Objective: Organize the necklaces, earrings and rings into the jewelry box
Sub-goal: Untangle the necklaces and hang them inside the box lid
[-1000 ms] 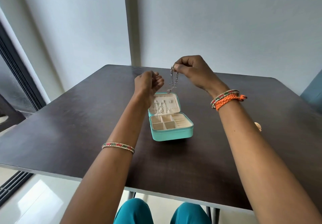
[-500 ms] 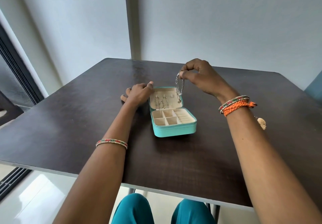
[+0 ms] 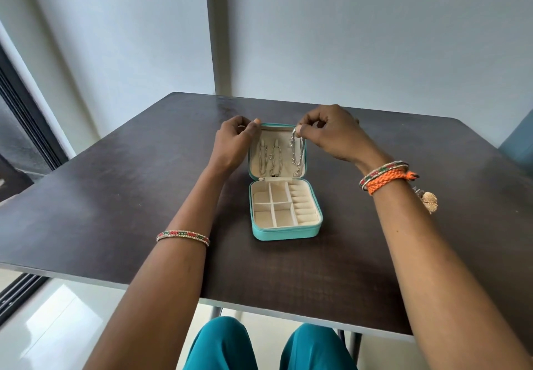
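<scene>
Head camera view: a turquoise jewelry box (image 3: 285, 231) is seen open near the middle of the dark tabletop (image 3: 115, 185), its lid (image 3: 305, 150) raised toward the far edge. A silver necklace (image 3: 297, 153) is pinched between the thumb and fingers of the right hand (image 3: 331, 136) at the lid's upper right corner and hangs against the cream lining. The lid's upper left corner is gripped by the curled fingers of the left hand (image 3: 233, 142). Two more chains (image 3: 271, 159) are hung inside the lid. A gold earring (image 3: 429, 200) is partly seen by the right wrist.
</scene>
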